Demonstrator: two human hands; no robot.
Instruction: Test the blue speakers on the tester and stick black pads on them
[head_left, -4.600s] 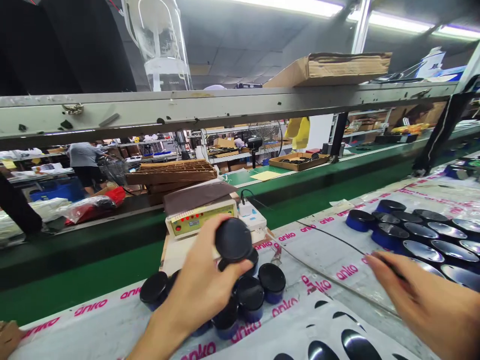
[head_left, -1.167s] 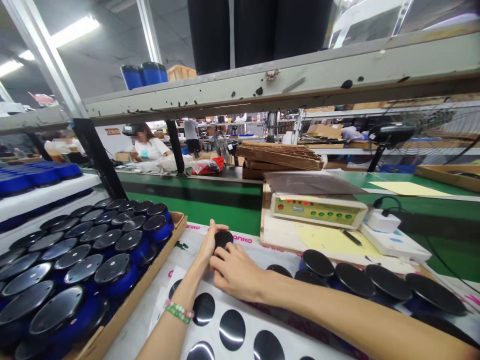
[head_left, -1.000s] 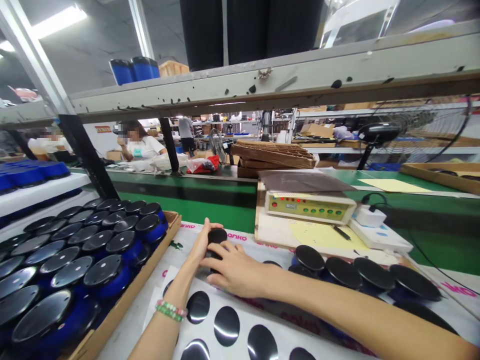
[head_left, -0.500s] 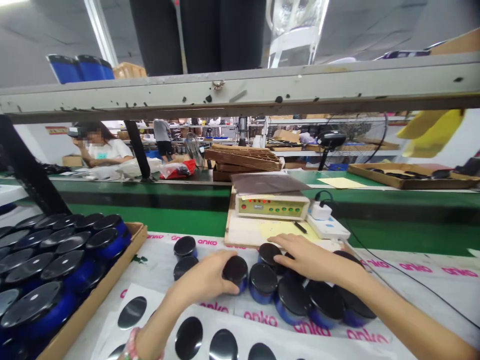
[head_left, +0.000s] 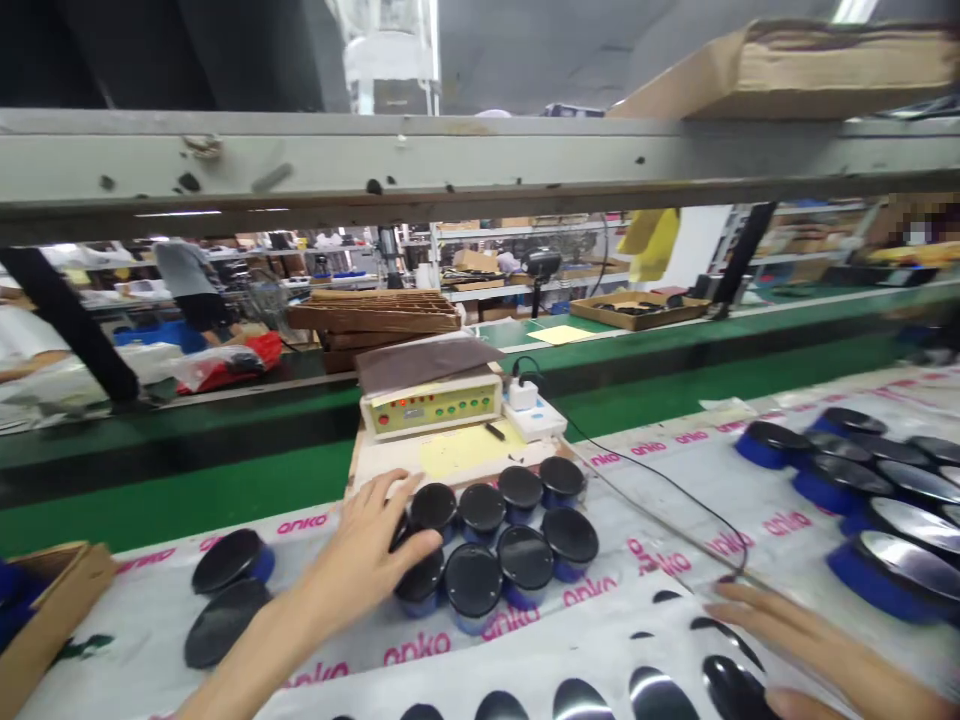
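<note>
You seem to be grouping the short blue cylinders with round black lids (head_left: 523,552) at the frame's lower centre. Your left hand (head_left: 375,535) is spreading its fingers over their left edge; picking one calls for closing around its side. Your blurred right hand (head_left: 817,645), its grip unclear, is no longer reaching over them, but appearing lower right, near the white sheet with black discs (head_left: 592,645).

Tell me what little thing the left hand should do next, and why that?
Maybe the left hand should close gently on the black-topped blue piece by its thumb. The hand looks open and is right at the left end of the middle bunch of pieces, so that one seems easiest to grab.
</note>
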